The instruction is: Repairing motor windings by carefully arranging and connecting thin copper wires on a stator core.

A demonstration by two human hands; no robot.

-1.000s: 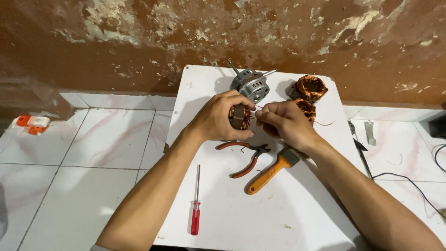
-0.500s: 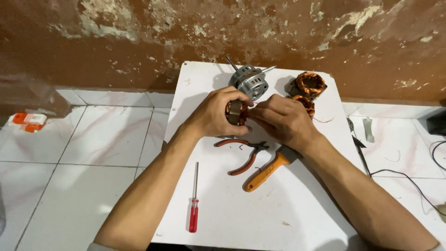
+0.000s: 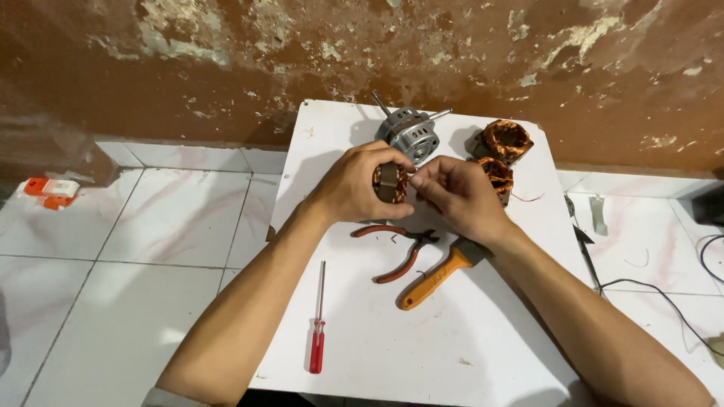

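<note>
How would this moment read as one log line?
left hand: holds copper-wound coil | right hand: fingers at coil | pliers on white board

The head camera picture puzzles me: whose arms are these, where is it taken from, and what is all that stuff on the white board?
There is no machine here. A person wears a camera on the head, so you look down along that person's own two bare arms. The left hand grips a small copper-wound motor coil, and the right hand pinches at its edge with the fingertips. They work over a white board lying on a tiled floor by a peeling brown wall. On the board lie a red screwdriver, red-handled pliers and an orange-handled tool whose head is hidden under the right wrist. Farther back sit a grey metal motor housing and two more copper coils. A small orange and white object lies at the far left.
</note>
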